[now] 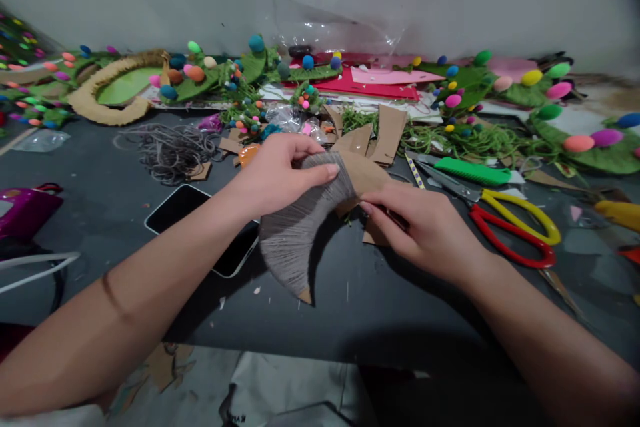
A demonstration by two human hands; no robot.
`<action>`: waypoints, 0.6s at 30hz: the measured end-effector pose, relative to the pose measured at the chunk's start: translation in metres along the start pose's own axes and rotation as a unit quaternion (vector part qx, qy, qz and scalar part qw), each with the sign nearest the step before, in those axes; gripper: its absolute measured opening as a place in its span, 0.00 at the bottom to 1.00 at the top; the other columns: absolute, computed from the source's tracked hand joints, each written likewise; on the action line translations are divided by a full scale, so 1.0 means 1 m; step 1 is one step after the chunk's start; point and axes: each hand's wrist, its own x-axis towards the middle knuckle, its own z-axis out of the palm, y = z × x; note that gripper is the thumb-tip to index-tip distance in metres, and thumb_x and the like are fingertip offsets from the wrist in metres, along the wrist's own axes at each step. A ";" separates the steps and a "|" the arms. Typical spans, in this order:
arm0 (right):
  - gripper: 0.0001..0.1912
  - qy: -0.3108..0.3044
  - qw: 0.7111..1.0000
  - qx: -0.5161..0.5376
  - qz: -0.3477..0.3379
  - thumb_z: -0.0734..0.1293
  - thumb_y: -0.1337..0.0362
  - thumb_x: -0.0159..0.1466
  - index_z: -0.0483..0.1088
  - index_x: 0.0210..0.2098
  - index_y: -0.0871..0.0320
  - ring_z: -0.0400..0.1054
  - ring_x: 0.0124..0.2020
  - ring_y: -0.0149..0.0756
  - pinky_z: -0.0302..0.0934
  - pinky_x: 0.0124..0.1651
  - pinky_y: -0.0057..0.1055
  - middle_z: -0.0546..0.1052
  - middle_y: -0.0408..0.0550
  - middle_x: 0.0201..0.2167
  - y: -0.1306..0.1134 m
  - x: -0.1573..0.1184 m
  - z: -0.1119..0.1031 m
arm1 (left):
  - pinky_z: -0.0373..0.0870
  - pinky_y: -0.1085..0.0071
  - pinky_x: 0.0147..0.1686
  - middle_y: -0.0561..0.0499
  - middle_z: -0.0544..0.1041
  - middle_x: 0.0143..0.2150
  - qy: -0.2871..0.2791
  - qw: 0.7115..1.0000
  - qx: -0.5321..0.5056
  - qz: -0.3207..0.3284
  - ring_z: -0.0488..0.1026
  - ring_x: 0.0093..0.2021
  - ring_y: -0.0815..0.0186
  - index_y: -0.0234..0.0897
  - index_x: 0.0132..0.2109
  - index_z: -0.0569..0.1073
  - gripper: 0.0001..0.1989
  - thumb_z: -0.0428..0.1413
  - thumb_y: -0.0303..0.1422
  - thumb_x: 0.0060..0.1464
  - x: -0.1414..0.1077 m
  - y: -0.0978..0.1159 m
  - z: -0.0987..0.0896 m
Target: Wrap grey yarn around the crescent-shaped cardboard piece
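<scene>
A crescent-shaped cardboard piece (295, 240) is held above the dark table, its left and lower part wrapped in grey yarn and its upper right part bare brown. My left hand (280, 173) grips the wrapped upper part, thumb on top and fingers behind it. My right hand (410, 220) is closed in a pinch at the inner edge of the crescent, where wrapped and bare parts meet; what lies between its fingertips is too small to make out. Below the left wrist lies a phone (183, 207), partly hidden by the arm.
A tangle of grey yarn (173, 150) lies at the left. Scissors (515, 227) with red and yellow handles and a green cutter (473, 171) lie at the right. Cardboard scraps (390, 133), felt leaves and coloured balls line the back. A purple object (30, 210) sits far left.
</scene>
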 end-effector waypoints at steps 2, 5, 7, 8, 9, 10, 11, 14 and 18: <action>0.09 -0.004 0.999 -0.029 -0.029 0.62 0.64 0.70 0.74 0.43 0.58 0.70 0.33 0.33 0.58 0.35 0.30 0.77 0.46 0.34 0.001 0.000 -0.004 | 0.68 0.73 0.29 0.48 0.80 0.33 -0.036 0.999 0.035 0.010 0.75 0.31 0.65 0.34 0.38 0.79 0.12 0.63 0.40 0.54 0.000 0.000 -0.001; 0.08 -0.023 0.995 -0.049 -0.083 0.64 0.63 0.70 0.74 0.40 0.57 0.69 0.33 0.33 0.55 0.36 0.32 0.78 0.46 0.34 0.004 0.001 -0.012 | 0.67 0.73 0.29 0.49 0.80 0.35 -0.108 0.992 0.065 0.015 0.74 0.32 0.66 0.35 0.40 0.80 0.14 0.62 0.42 0.55 0.000 0.000 -0.003; 0.09 -0.032 0.992 -0.055 -0.107 0.65 0.60 0.70 0.74 0.37 0.56 0.67 0.32 0.33 0.52 0.35 0.33 0.77 0.45 0.31 0.005 0.001 -0.017 | 0.67 0.73 0.30 0.50 0.80 0.36 -0.166 0.983 0.076 0.021 0.74 0.33 0.66 0.37 0.43 0.81 0.16 0.61 0.45 0.56 0.001 -0.001 -0.006; 0.10 -0.035 0.991 -0.056 -0.115 0.65 0.59 0.70 0.74 0.37 0.56 0.66 0.31 0.33 0.51 0.35 0.33 0.76 0.45 0.30 0.005 0.002 -0.019 | 0.66 0.74 0.30 0.51 0.80 0.36 -0.189 0.978 0.079 0.027 0.74 0.34 0.66 0.38 0.44 0.81 0.17 0.60 0.46 0.56 0.001 -0.001 -0.007; 0.10 -0.036 0.991 -0.055 -0.121 0.65 0.58 0.70 0.74 0.36 0.56 0.65 0.31 0.33 0.50 0.35 0.33 0.75 0.45 0.29 0.005 0.002 -0.020 | 0.66 0.74 0.31 0.52 0.80 0.36 -0.210 0.973 0.083 0.035 0.73 0.34 0.66 0.39 0.44 0.81 0.17 0.60 0.46 0.56 0.001 -0.001 -0.007; 0.10 -0.037 0.990 -0.051 -0.127 0.65 0.58 0.70 0.74 0.36 0.57 0.65 0.31 0.33 0.50 0.35 0.33 0.75 0.45 0.29 0.005 0.002 -0.021 | 0.65 0.75 0.31 0.53 0.80 0.36 -0.229 0.968 0.090 0.047 0.73 0.34 0.67 0.39 0.44 0.81 0.17 0.60 0.46 0.57 0.001 0.000 -0.008; 0.10 -0.038 0.990 -0.046 -0.130 0.66 0.58 0.70 0.74 0.37 0.57 0.65 0.31 0.33 0.50 0.36 0.33 0.75 0.45 0.29 0.006 0.002 -0.022 | 0.64 0.75 0.31 0.54 0.80 0.36 -0.247 0.962 0.098 0.059 0.73 0.33 0.67 0.40 0.44 0.81 0.17 0.60 0.46 0.57 0.001 0.001 -0.008; 0.09 -0.035 0.991 -0.031 -0.128 0.66 0.59 0.70 0.74 0.38 0.57 0.65 0.32 0.32 0.51 0.36 0.32 0.75 0.45 0.31 0.009 0.001 -0.023 | 0.63 0.76 0.31 0.53 0.81 0.38 -0.290 0.947 0.109 0.078 0.73 0.34 0.68 0.39 0.46 0.81 0.17 0.59 0.46 0.58 0.000 0.004 -0.006; 0.09 -0.039 0.993 -0.006 -0.108 0.66 0.59 0.70 0.75 0.40 0.57 0.66 0.34 0.32 0.53 0.36 0.31 0.74 0.46 0.32 0.013 0.000 -0.024 | 0.65 0.75 0.34 0.52 0.81 0.40 -0.324 0.937 0.093 0.088 0.74 0.36 0.67 0.38 0.48 0.81 0.18 0.60 0.46 0.58 -0.001 0.007 -0.005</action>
